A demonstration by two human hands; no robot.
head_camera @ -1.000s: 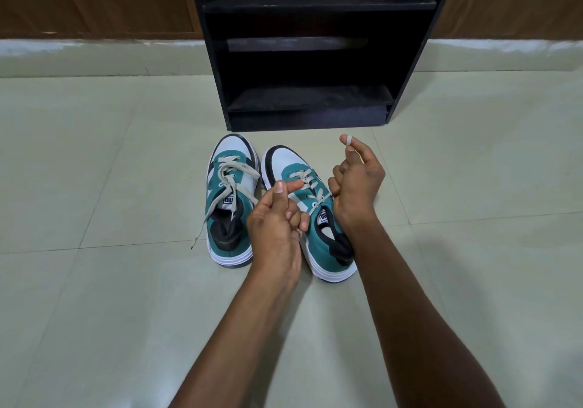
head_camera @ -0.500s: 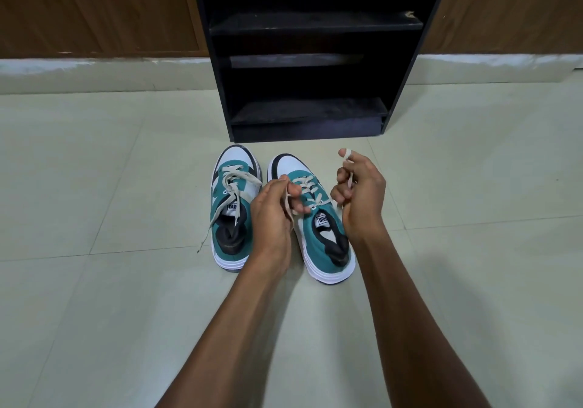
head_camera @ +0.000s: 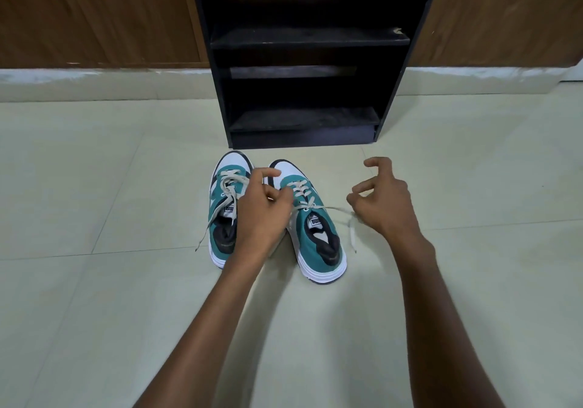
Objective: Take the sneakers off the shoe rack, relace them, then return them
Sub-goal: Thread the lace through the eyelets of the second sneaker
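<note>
Two teal, white and black sneakers stand side by side on the floor tiles, toes toward the rack. The left sneaker (head_camera: 224,218) has loose laces, one end trailing on the floor to its left. My left hand (head_camera: 263,209) hovers between the pair, its fingers curled on a lace end by the right sneaker's (head_camera: 318,231) eyelets. To the right of that shoe, my right hand (head_camera: 383,201) pulls the other lace end (head_camera: 334,209) sideways; the tip dangles below the hand. The black shoe rack (head_camera: 303,40) stands just behind, its shelves bare.
Brown wooden panels (head_camera: 94,16) with a pale skirting strip run along the wall on both sides of the rack. Pale floor tiles (head_camera: 94,313) spread around the sneakers.
My hands have drawn apart: the right hand swung out to the right, stretching the right sneaker's lace sideways. The left hand shifted slightly left and lower over the shoes.
</note>
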